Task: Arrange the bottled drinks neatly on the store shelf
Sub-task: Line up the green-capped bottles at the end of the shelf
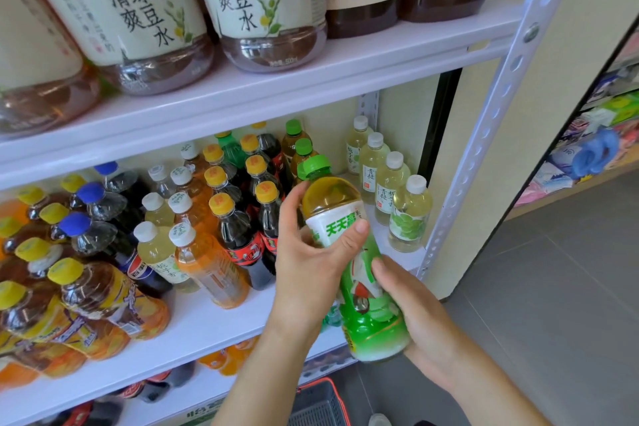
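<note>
Currently both hands, left (307,252) and right (415,315), grip 1 tilted green tea bottle (349,252); sliding it into the shelf (207,318) gap risks toppling neighbouring pale bottles (408,214).

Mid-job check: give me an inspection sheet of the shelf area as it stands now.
Surface: white middle shelf, bare strip along its front edge.
Job's things: green-capped tea bottle held tilted before the shelf; bottle rows stand behind it.
Clutter: grey basket with red rim, below.
Hands: left hand grips the bottle's upper part; right hand holds its lower part.
Cables: nothing seen.
Surroundings: upper shelf of large bottles; grey floor; goods rack at right.
</note>
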Available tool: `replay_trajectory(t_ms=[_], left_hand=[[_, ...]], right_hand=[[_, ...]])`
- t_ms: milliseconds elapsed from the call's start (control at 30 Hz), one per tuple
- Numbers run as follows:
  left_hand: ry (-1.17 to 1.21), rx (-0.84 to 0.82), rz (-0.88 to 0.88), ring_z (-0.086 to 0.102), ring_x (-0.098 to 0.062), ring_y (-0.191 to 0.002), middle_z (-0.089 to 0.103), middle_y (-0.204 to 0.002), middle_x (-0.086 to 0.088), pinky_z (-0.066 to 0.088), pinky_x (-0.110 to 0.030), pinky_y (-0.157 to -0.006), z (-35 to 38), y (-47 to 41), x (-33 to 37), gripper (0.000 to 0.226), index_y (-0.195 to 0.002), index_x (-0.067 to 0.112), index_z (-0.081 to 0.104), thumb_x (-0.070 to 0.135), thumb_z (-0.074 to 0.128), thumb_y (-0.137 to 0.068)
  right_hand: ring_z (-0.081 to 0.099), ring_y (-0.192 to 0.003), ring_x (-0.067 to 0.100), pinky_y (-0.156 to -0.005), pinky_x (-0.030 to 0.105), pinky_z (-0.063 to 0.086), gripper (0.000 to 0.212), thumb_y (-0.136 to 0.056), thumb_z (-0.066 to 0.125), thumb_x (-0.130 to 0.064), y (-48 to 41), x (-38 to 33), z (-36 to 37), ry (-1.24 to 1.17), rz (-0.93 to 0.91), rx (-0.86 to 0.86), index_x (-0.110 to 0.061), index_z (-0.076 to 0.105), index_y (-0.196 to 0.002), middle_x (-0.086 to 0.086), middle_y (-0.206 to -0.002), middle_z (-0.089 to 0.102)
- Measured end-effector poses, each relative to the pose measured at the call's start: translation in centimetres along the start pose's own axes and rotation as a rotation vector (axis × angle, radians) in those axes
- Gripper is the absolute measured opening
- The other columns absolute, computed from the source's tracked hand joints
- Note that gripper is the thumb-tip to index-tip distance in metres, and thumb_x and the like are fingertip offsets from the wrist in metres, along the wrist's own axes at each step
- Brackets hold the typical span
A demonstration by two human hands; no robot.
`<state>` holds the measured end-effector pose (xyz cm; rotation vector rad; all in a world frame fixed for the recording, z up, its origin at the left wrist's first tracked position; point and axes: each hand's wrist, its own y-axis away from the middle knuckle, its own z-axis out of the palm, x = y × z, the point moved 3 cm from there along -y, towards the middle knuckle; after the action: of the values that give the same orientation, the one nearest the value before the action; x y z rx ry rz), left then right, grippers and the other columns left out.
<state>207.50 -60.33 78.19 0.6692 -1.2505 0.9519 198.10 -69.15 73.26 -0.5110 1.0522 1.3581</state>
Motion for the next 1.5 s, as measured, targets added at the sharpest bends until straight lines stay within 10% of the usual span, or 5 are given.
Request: replay_trajectory(t_ms=[167, 567, 1067, 1233, 1500], left_hand=[[-0.116, 0.047, 0.03, 0.071, -0.022, -0.096, 0.072, -0.107, -0.001, 0.059, -0.048, -0.083, 0.0, -0.2, 0.2, 0.071, -0.137, 0.038, 0.04, 0.038, 0.076, -0.076], [0.339, -0.149, -0.283, 0.067, -0.034, -0.101, 0.066, -0.114, -0.023, 0.057, -0.045, -0.083, 0.2, -2.6, 0.8, 0.075, -0.129, -0.005, 0.054, 0.043, 0.074, -0.075], [0.244, 0.134, -0.408, 0.072, -0.02, -0.066, 0.074, -0.075, -0.006, 0.057, -0.031, -0.057, 0.8, -5.9, -0.5, 0.036, -0.106, 0.008, 0.066, 0.037, 0.071, -0.088], [0.338, -0.041, -0.451, 0.063, -0.031, -0.095, 0.064, -0.107, -0.017, 0.053, -0.049, -0.092, 0.6, -5.5, -1.0, 0.056, -0.13, 0.002, 0.058, 0.027, 0.066, -0.08], [0.374, -0.068, -0.289, 0.072, -0.029, -0.088, 0.073, -0.109, -0.011, 0.058, -0.05, -0.083, 1.2, -5.3, -1.1, 0.079, -0.137, 0.027, 0.035, 0.015, 0.078, -0.071]], right_hand=[[0.071, -0.094, 0.017, -0.075, 0.026, 0.056, 0.057, -0.073, 0.076, -0.054, 0.6, -0.8, 0.5, 0.363, -0.228, 0.071, -0.045, 0.053, -0.124, -0.001, -0.103, 0.072], [0.067, -0.077, 0.035, -0.063, 0.041, 0.054, 0.07, -0.065, 0.085, -0.046, 1.7, -1.6, 2.0, -0.413, 0.146, -0.254, -0.003, 0.068, -0.117, 0.023, -0.094, 0.065], [0.067, -0.11, 0.017, -0.084, 0.019, 0.053, 0.085, -0.063, 0.089, -0.032, 3.2, -4.2, -0.7, 0.309, -0.274, 0.036, -0.036, 0.048, -0.137, -0.004, -0.122, 0.069], [0.071, -0.099, 0.034, -0.075, 0.032, 0.059, 0.088, -0.058, 0.09, -0.044, 2.8, -4.5, -1.3, 0.117, -0.251, 0.07, -0.015, 0.054, -0.133, 0.014, -0.114, 0.071], [0.071, -0.07, 0.022, -0.058, 0.026, 0.057, 0.075, -0.068, 0.059, -0.078, 1.9, -3.5, -1.5, -0.362, -0.053, 0.015, -0.019, 0.075, -0.11, 0.024, -0.106, 0.071]])
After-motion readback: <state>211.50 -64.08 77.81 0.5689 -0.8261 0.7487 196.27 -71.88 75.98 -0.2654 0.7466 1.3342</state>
